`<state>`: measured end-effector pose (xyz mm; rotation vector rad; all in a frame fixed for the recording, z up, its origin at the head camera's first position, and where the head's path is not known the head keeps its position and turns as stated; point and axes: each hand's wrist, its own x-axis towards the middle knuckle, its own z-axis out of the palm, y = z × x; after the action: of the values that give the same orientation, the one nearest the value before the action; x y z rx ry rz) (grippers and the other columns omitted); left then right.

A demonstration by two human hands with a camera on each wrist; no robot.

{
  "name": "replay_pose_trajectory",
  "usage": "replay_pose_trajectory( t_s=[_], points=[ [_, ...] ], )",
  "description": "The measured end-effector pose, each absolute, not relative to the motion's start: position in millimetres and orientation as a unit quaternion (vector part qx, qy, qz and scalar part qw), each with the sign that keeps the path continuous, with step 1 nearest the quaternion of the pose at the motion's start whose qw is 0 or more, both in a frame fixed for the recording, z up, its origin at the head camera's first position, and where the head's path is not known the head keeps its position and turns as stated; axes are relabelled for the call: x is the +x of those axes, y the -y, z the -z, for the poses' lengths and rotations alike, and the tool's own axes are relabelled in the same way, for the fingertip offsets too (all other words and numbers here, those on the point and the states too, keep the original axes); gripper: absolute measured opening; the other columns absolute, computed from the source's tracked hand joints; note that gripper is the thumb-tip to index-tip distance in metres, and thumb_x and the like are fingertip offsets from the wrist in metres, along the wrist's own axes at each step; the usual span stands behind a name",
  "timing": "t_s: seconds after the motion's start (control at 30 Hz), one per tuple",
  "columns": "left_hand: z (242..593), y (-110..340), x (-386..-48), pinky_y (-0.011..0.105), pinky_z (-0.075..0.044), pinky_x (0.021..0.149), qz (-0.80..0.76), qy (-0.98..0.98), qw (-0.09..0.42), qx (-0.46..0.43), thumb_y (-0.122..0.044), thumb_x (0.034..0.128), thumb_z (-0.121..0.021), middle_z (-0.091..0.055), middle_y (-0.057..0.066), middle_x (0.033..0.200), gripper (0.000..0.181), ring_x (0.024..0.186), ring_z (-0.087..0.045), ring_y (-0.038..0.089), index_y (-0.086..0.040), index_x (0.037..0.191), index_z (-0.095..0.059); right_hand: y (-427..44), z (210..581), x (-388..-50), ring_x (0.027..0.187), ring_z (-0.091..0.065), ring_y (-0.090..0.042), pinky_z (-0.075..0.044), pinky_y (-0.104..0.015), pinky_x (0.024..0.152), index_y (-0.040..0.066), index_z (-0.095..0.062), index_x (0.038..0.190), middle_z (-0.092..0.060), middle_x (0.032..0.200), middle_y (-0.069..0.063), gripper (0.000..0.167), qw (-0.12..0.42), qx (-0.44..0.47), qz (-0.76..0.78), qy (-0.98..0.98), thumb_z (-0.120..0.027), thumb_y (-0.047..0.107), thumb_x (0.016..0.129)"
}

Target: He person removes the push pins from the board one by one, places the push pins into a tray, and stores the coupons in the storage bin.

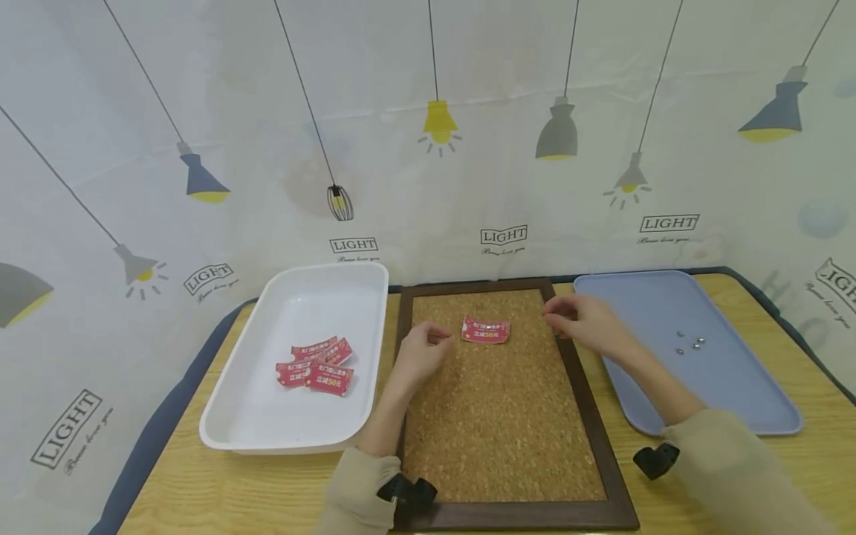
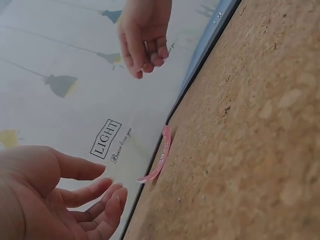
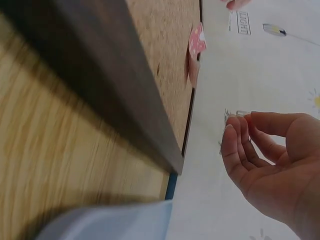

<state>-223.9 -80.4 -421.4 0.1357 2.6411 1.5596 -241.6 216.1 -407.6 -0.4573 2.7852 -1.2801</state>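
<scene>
A pink-red paper coupon (image 1: 486, 331) lies near the top of the framed corkboard (image 1: 508, 423). Its ends curl up from the cork, and a small shiny spot shows at its middle. Just left of the coupon, my left hand (image 1: 421, 353) hovers over the board with loosely bent fingers and holds nothing. My right hand (image 1: 588, 323) is raised over the board's right frame edge, apart from the coupon. Its thumb and fingertips (image 3: 230, 131) are close together in the right wrist view, with nothing visible between them.
Left of the board stands a white tray (image 1: 234, 394) with several more pink-red coupons (image 1: 329, 377). A blue-grey tray (image 1: 729, 401) on the right holds several small silvery pieces (image 1: 698, 344). Both trays and the board rest on a wooden table (image 1: 174, 483), with a lamp-printed cloth (image 1: 401, 52) behind.
</scene>
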Motion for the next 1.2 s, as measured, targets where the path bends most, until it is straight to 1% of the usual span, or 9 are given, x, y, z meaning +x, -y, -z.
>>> replay_pose_trajectory(
  t_s=[0.13, 0.27, 0.37, 0.47, 0.6, 0.83, 0.93, 1.03, 1.2],
  points=[
    [427, 73, -231, 0.039, -0.054, 0.08, -0.507, -0.86, 0.043, 0.025, -0.012, 0.0966, -0.063, -0.067, 0.015, 0.106, 0.018, 0.096, -0.064, 0.028, 0.0, 0.11, -0.066, -199, 409, -247, 0.085, -0.068, -0.028, -0.054, -0.032, 0.069, -0.004, -0.066, 0.112, -0.07, 0.1, -0.017, 0.02, 0.014, -0.164, 0.406, -0.899, -0.061, 0.012, 0.1],
    [435, 69, -240, 0.038, -0.054, 0.08, -0.506, -0.862, 0.038, 0.008, -0.011, 0.0953, -0.065, -0.067, 0.016, 0.107, 0.019, 0.096, -0.064, 0.028, 0.001, 0.11, -0.065, -182, 412, -251, 0.085, -0.067, -0.03, -0.053, -0.033, 0.071, -0.007, -0.065, 0.11, -0.069, 0.1, -0.019, 0.018, 0.017, -0.177, 0.425, -0.888, -0.06, 0.007, 0.1],
    [438, 66, -244, 0.037, -0.055, 0.076, -0.512, -0.858, 0.039, 0.0, -0.01, 0.0952, -0.065, -0.066, 0.017, 0.105, 0.021, 0.09, -0.066, 0.028, 0.003, 0.111, -0.063, -171, 415, -256, 0.086, -0.066, -0.031, -0.053, -0.036, 0.072, -0.008, -0.065, 0.108, -0.069, 0.1, -0.02, 0.016, 0.007, -0.184, 0.431, -0.883, -0.06, 0.004, 0.099],
    [440, 63, -248, 0.035, -0.054, 0.074, -0.511, -0.859, 0.037, -0.005, -0.01, 0.0953, -0.064, -0.066, 0.017, 0.103, 0.021, 0.087, -0.065, 0.026, 0.004, 0.112, -0.063, -162, 419, -262, 0.089, -0.066, -0.029, -0.053, -0.04, 0.076, -0.006, -0.067, 0.106, -0.07, 0.101, -0.017, 0.016, -0.007, -0.176, 0.42, -0.89, -0.061, 0.006, 0.098],
    [443, 59, -254, 0.032, -0.053, 0.07, -0.5, -0.865, 0.033, -0.018, -0.011, 0.0961, -0.064, -0.067, 0.014, 0.1, 0.021, 0.082, -0.064, 0.022, 0.003, 0.112, -0.064, -153, 425, -268, 0.093, -0.066, -0.028, -0.052, -0.041, 0.079, -0.004, -0.068, 0.106, -0.071, 0.101, -0.016, 0.016, -0.007, -0.159, 0.413, -0.897, -0.061, 0.007, 0.097],
    [446, 55, -264, 0.026, -0.049, 0.06, -0.491, -0.869, 0.047, -0.037, -0.017, 0.099, -0.063, -0.068, 0.01, 0.091, 0.027, 0.069, -0.063, 0.017, 0.003, 0.116, -0.066, -144, 435, -278, 0.093, -0.066, -0.029, -0.053, -0.045, 0.083, -0.003, -0.069, 0.103, -0.071, 0.1, -0.015, 0.013, -0.013, -0.158, 0.404, -0.901, -0.062, 0.005, 0.097],
    [448, 54, -268, 0.025, -0.049, 0.057, -0.488, -0.871, 0.045, -0.031, -0.018, 0.0991, -0.064, -0.068, 0.01, 0.088, 0.027, 0.065, -0.063, 0.016, 0.004, 0.114, -0.068, -143, 439, -282, 0.091, -0.065, -0.028, -0.053, -0.043, 0.08, -0.003, -0.069, 0.102, -0.07, 0.098, -0.015, 0.012, -0.006, -0.157, 0.398, -0.904, -0.062, 0.005, 0.096],
    [449, 52, -271, 0.023, -0.048, 0.054, -0.485, -0.873, 0.04, -0.017, -0.015, 0.0983, -0.065, -0.069, 0.01, 0.086, 0.023, 0.062, -0.062, 0.014, 0.004, 0.11, -0.07, -142, 443, -286, 0.089, -0.065, -0.027, -0.052, -0.041, 0.078, -0.003, -0.07, 0.1, -0.071, 0.096, -0.014, 0.011, -0.003, -0.161, 0.377, -0.912, -0.063, 0.005, 0.095],
    [452, 50, -272, 0.021, -0.045, 0.051, -0.475, -0.879, 0.027, -0.01, -0.009, 0.0958, -0.065, -0.068, 0.009, 0.081, 0.015, 0.057, -0.057, 0.011, 0.004, 0.102, -0.072, -138, 448, -292, 0.088, -0.066, -0.026, -0.052, -0.043, 0.08, 0.0, -0.072, 0.098, -0.072, 0.093, -0.012, 0.011, -0.002, -0.162, 0.336, -0.928, -0.066, 0.007, 0.092]
  ],
)
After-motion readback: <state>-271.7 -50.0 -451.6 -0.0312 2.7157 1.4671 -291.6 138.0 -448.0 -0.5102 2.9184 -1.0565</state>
